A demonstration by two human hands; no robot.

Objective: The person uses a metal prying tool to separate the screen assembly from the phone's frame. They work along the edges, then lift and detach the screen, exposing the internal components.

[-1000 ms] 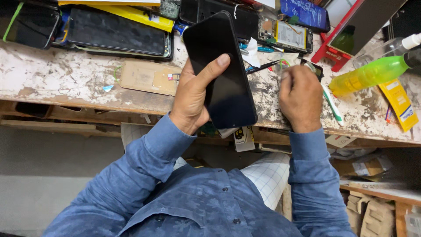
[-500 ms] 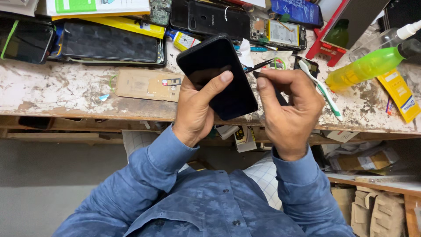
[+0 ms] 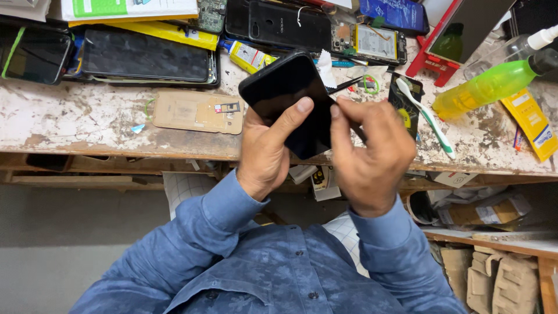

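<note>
Tilted flatter since earlier, black phone [image 3: 292, 99] (centre frame) sits clamped in left hand [image 3: 268, 152]; right hand [image 3: 369, 152] fingers pinch its edge, apparently prying

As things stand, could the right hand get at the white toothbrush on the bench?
Probably yes. The toothbrush lies in the open on the bench, just right of the right hand, nothing between them. But that hand is busy at the black phone the left hand holds.
</note>
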